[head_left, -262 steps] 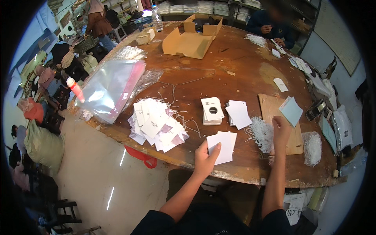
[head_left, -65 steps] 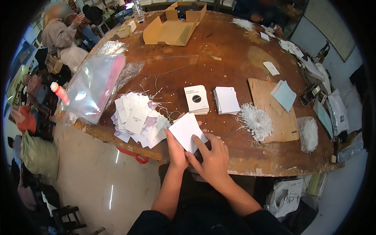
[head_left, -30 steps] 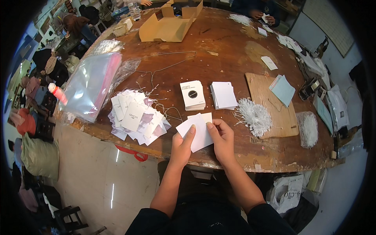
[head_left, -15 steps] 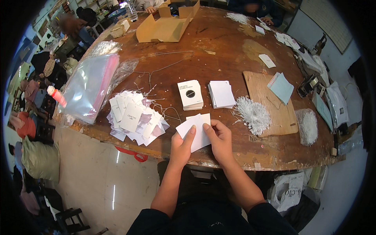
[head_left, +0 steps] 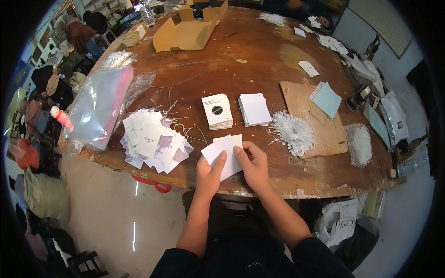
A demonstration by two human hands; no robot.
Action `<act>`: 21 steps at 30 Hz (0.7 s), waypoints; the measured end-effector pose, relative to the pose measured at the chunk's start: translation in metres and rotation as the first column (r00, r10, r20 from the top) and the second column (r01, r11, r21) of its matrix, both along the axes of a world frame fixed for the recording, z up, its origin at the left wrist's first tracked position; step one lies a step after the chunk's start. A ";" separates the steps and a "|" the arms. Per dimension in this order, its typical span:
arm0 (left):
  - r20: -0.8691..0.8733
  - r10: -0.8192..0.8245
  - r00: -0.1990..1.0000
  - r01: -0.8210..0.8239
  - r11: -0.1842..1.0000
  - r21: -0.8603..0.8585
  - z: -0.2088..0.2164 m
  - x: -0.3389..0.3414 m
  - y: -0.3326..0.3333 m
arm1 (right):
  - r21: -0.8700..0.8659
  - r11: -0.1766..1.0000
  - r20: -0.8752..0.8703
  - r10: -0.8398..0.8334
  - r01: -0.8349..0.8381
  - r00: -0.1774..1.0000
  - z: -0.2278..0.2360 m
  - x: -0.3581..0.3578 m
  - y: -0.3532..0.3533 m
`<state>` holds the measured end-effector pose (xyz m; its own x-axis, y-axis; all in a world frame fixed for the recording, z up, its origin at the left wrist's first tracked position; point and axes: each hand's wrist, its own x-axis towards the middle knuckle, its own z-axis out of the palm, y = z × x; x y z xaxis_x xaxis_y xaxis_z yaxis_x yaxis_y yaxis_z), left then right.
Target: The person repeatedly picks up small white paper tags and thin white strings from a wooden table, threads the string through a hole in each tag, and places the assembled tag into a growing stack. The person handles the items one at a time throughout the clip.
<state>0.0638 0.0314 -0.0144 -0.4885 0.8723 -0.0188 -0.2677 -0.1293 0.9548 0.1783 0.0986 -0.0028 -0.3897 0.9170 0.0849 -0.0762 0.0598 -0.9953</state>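
Two overlapping white card tags (head_left: 228, 160) are fanned slightly between my hands at the table's near edge. My left hand (head_left: 209, 178) pinches their left side, with its thumb lying on top. On the right side my right hand (head_left: 255, 167) grips them the same way. Just beyond are a stack of printed cards with a black circle (head_left: 217, 110) and a stack of blank white cards (head_left: 254, 110). Left of my hands lies a loose heap of strung tags (head_left: 149, 140). A bundle of white strings (head_left: 292, 134) is to the right.
Clear plastic bags (head_left: 98, 106) lie at the left of the wooden table (head_left: 241, 69). An open cardboard box (head_left: 181, 39) sits at the back. At right are a wooden board (head_left: 296, 95), a pale blue card (head_left: 328, 103) and bagged strings (head_left: 359, 146). Another person's hand (head_left: 323, 21) holds cards far right.
The table and everything on it appear shifted slightly left in view. My hands keep their pinch on the cards. At the far right the other person's hand and cards have moved a little.
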 end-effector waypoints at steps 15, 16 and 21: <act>-0.082 -0.047 0.996 0.043 0.998 -0.043 -0.003 0.002 0.002 | 0.608 0.787 0.697 -0.591 0.103 0.406 0.032 0.127 0.117; -0.087 -0.042 0.995 0.039 0.998 -0.041 -0.003 0.001 0.002 | 0.551 0.832 0.749 -0.528 0.068 0.400 0.033 0.127 0.121; -0.127 -0.051 0.991 0.043 0.997 -0.068 -0.005 -0.004 0.000 | 0.494 0.829 0.465 -0.508 0.263 0.725 0.038 0.129 0.121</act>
